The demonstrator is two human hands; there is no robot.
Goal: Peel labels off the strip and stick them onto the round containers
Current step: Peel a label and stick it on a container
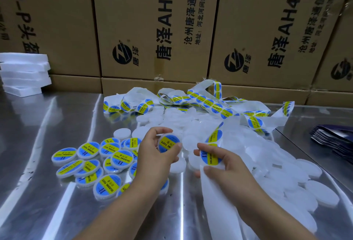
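1. So, the head cam is the only feed I've got. The left hand point(152, 155) pinches a round container point(169, 143) between thumb and curled fingertips, held up over the steel table point(47, 125). It's already got a blue-and-yellow sticker on its face.
2. Same view: the right hand point(225, 165) is curled round the label strip point(210, 104). Its thumb sits at the edge of the next label point(211, 158), and bare backing trails down toward the bottom edge. The rest of the strip lies in a looping tangle at the back of the table.
3. Finished labelled containers point(89, 161) lie in a heap just left of the left hand. Blank containers point(267, 163) spread from the middle out to the right, under and beside the strip.
4. My read: this one looks done and the next peel is coming up. To do it well, I'd bend the backing sharply so the label's edge lifts by itself. Then grab only that edge, centre it on the lid, and rub from the middle outward so there are no bubbles or creases.
5. Watch-out: that loose strip could stick to itself, I reckon.
6. Around the edges: cardboard boxes point(152, 29) behind, foam slabs point(24, 73) far left, dark pouches point(334, 140) far right.
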